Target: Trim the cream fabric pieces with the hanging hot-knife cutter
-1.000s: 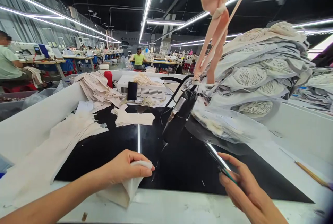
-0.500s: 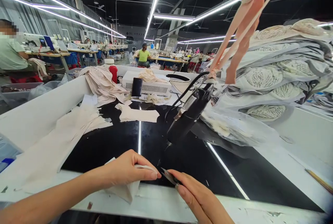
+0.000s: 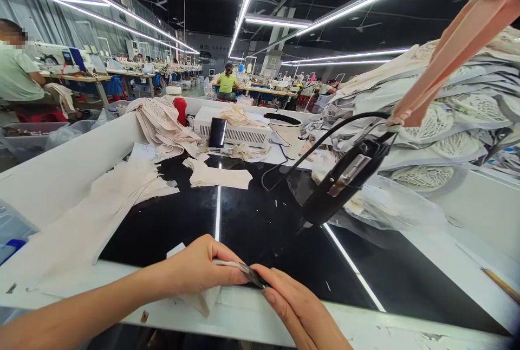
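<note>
My left hand [image 3: 199, 269] is closed in a pinch on a small cream fabric piece [image 3: 201, 300] at the near edge of the black table top [image 3: 264, 225]. My right hand [image 3: 300, 312] grips a small dark metal tool, seemingly thread snips [image 3: 249, 274], whose tip meets the fabric edge at my left fingertips. A black hanging hand tool [image 3: 345, 182] with a cord dangles from peach straps [image 3: 455, 41] above the table, to the right of my hands.
Cream fabric pieces [image 3: 93, 214] lie on the left, and one folded piece [image 3: 217, 176] at the centre back. A tall stack of grey and lace pieces [image 3: 439, 117] stands on the right. A white box [image 3: 235, 133] with a phone sits behind. A pencil [image 3: 501, 284] lies far right. Other workers sit at distant tables.
My right hand came in from the right with the snips and now touches the fabric held by my left hand. The view shifted, so the hanging tool appears further right.
</note>
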